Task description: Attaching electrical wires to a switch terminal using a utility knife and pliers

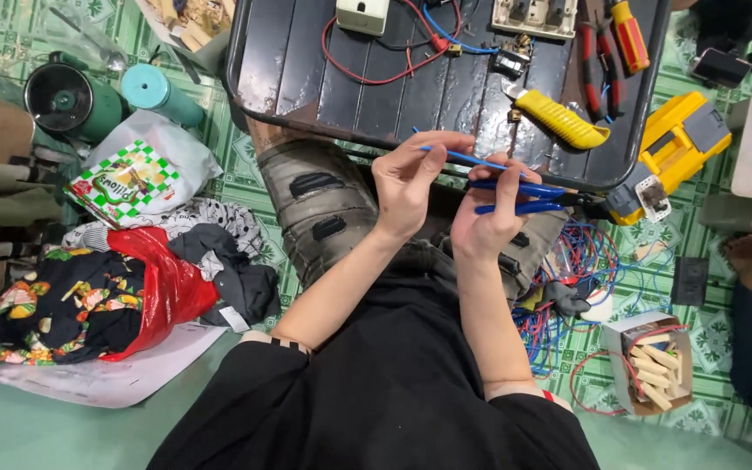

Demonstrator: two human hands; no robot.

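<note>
My left hand [411, 178] pinches a thin blue wire [467, 157] that runs rightwards across to my right hand. My right hand [489, 218] grips blue-handled pliers [524, 197] whose jaws point right, close to the wire's end. Both hands hover over my knees, just in front of a dark ribbed tray [306, 61] with a raised rim.
On the tray lie a yellow utility knife [559, 120], red-handled pliers [598, 61], an orange screwdriver [630, 35], white switch parts and red and blue wires. A yellow tool [676, 144] sits right; loose wires [580, 261], a small box [650, 361], clothes [115, 287] on the floor.
</note>
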